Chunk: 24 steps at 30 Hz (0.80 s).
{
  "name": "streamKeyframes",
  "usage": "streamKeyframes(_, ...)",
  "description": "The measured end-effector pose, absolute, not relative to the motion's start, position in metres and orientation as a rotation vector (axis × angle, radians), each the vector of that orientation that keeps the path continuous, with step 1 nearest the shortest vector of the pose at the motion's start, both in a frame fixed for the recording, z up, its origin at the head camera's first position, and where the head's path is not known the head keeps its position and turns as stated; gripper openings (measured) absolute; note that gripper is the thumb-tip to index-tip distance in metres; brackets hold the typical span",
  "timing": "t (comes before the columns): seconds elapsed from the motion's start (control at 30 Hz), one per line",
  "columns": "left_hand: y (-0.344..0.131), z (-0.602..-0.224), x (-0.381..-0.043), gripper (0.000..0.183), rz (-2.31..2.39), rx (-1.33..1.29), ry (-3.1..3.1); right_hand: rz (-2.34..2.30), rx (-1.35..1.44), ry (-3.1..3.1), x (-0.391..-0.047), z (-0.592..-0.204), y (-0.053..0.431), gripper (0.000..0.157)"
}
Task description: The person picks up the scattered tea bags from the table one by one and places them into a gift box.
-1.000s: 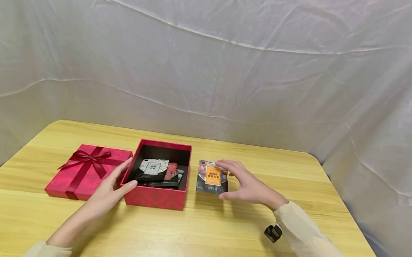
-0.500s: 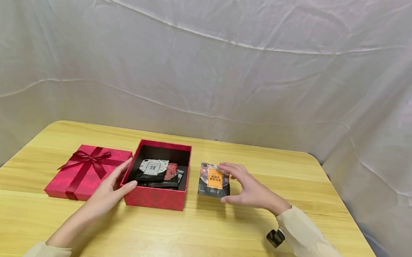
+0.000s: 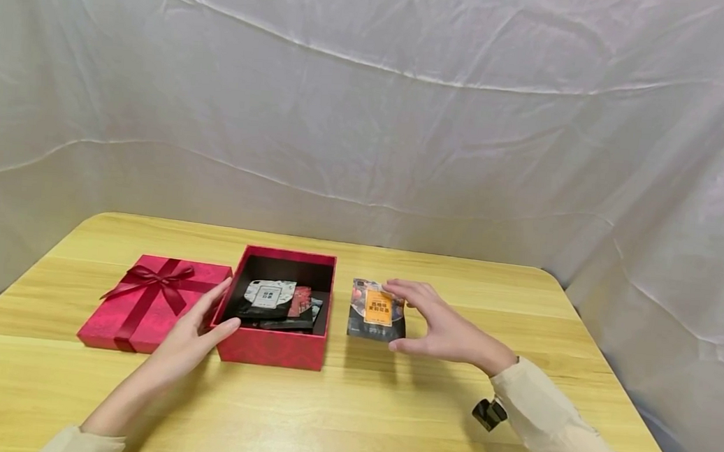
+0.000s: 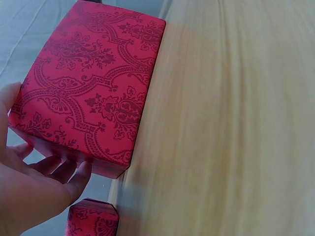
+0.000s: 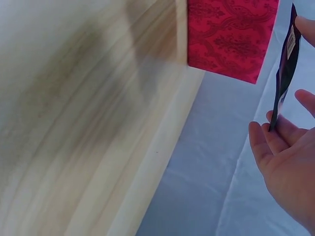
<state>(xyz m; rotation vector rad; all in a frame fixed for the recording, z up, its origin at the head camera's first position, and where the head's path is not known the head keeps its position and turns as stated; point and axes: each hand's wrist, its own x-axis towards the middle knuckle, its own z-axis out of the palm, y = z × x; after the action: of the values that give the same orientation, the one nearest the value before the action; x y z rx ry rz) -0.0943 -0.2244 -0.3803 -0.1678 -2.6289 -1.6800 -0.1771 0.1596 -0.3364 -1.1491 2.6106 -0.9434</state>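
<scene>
A black pouch with an orange label and a fruit picture is held upright off the table by my right hand. Thumb and fingers pinch its right side; the right wrist view shows the thin pouch edge-on. My left hand rests against the left side of an uncovered red box, thumb at the front left corner. In the left wrist view bent fingertips touch the side of the patterned box. Inside lie several pouches, the topmost pouch black and white.
Left of the box a red lid with a dark red ribbon bow lies on the wooden table. A pale cloth hangs behind the table. A small black device sits at my right wrist.
The right hand and the pouch have shifted slightly right. The pouch dipped, then came up again. The left hand, box and lid stay where they were.
</scene>
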Motion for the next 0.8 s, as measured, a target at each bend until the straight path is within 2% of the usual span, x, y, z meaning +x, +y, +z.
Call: streamKeyframes(0.8,-0.225,-0.382,-0.095,0.073,-1.699,-0.175,-2.62,-0.856,-1.226,2.61,-0.189,-0.306,0.131,0.084)
